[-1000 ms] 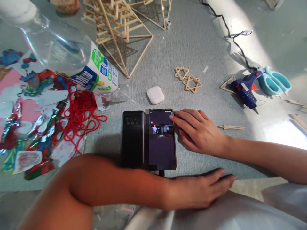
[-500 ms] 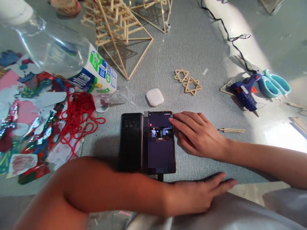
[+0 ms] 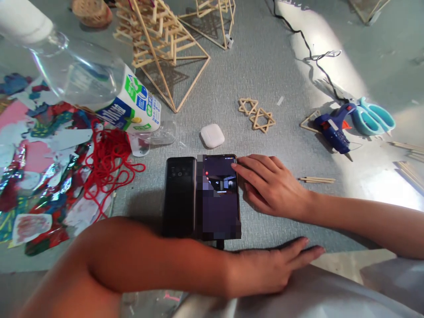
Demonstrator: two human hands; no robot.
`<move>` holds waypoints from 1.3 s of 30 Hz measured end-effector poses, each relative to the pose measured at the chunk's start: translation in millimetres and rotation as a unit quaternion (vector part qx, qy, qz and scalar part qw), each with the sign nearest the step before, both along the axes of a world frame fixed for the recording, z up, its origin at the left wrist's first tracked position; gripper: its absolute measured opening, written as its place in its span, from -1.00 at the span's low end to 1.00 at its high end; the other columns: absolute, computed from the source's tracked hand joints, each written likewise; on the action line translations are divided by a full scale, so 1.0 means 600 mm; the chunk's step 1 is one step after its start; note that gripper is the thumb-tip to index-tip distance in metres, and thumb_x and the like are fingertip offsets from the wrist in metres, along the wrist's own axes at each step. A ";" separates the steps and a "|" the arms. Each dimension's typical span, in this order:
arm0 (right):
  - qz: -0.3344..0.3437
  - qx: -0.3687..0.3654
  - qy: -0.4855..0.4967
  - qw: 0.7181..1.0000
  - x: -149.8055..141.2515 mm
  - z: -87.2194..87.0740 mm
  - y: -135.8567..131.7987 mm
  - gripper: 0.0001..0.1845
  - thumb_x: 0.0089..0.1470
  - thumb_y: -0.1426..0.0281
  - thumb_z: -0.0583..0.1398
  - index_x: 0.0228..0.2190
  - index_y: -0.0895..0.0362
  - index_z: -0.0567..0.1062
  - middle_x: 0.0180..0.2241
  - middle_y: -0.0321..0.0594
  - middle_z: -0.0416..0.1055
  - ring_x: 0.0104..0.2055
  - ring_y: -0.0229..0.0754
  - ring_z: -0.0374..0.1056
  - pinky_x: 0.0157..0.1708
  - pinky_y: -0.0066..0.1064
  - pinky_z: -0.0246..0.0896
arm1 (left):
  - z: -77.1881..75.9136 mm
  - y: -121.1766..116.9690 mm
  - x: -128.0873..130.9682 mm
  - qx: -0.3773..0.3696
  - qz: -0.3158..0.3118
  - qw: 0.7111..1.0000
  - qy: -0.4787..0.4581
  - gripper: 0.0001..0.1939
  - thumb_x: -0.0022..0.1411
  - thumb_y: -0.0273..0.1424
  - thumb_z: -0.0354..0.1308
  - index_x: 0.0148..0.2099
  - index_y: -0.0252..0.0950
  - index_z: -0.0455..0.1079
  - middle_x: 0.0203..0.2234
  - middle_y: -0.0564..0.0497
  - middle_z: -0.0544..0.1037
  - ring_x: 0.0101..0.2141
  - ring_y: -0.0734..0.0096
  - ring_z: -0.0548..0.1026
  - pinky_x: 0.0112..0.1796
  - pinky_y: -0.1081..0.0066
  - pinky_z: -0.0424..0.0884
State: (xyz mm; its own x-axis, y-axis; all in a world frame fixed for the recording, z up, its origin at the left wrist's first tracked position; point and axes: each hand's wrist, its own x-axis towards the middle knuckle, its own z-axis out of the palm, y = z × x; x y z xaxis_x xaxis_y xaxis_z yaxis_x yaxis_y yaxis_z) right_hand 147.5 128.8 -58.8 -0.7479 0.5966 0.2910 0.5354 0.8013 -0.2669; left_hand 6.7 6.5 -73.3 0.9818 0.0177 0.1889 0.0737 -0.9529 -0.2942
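"Barely anything moves since the earlier frame: our view drifts slightly, and our right hand (image 3: 276, 190) keeps its place. How are its fingers?"

"Loosely bunched and a little bent, pinching nothing. Our index tip touches the upper right corner of the slim, black-framed rectangular phone with a dark lit screen (image 3: 220, 207)."

"Which way does that phone lie from them?"

"Directly left, face up on the grey textured tabletop (image 3: 188, 101). Its long axis runs away from us, crosswise to those fingers."

"And our left hand (image 3: 265, 270)?"

"Closer to our body, over pale grey cloth (image 3: 308, 291), its visible fingertips slightly spread; we cannot tell what its palm touches. Its forearm passes just below the lit phone's near end, but our right hand is the nearer one, already in contact."

"Farther out?"

"We see a glossy black phone lying lens-side up (image 3: 179, 196), parallel on the left. Beyond both sits a white rounded-square plastic case (image 3: 212, 135), and well to the right, a dark blue plastic glue gun (image 3: 335, 131)."
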 end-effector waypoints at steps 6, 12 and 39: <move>0.000 0.012 0.000 1.000 -0.001 0.001 0.000 -0.43 0.42 0.41 0.13 0.38 0.28 0.33 0.28 0.15 0.50 0.25 0.16 0.43 0.09 0.01 0.43 | 0.017 0.009 0.035 0.016 0.124 0.991 0.044 -0.71 0.16 -0.15 0.28 -0.06 0.16 0.70 0.35 0.13 0.55 0.38 -0.03 0.48 0.07 -0.25 0.67; 0.003 0.024 0.001 1.000 -0.002 0.000 0.001 -0.45 0.42 0.41 0.14 0.35 0.33 0.38 0.28 0.14 0.51 0.25 0.16 0.43 0.07 -0.03 0.44 | 0.022 0.010 0.064 0.088 0.150 0.977 0.123 -0.76 0.14 -0.16 0.27 -0.16 0.15 0.70 0.33 0.15 0.57 0.33 0.02 0.53 0.01 -0.18 0.69; 0.003 0.031 0.002 1.000 -0.001 -0.001 0.001 -0.45 0.42 0.40 0.15 0.34 0.34 0.39 0.27 0.14 0.52 0.23 0.17 0.43 0.05 -0.04 0.44 | -0.022 -0.024 0.009 0.017 -0.028 0.999 0.041 -0.44 0.28 -0.15 -0.12 0.02 -0.09 0.68 0.43 0.12 0.46 0.54 0.22 0.22 0.53 -0.21 0.07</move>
State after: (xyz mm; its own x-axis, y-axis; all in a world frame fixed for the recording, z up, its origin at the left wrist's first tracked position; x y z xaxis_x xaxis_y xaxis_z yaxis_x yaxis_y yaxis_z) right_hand 146.8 129.4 -59.6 -0.7496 0.5731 0.3312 0.5298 0.8194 -0.2187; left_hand 12.3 -7.8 -86.8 0.9933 -0.0435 0.1068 -0.0060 -0.9442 -0.3294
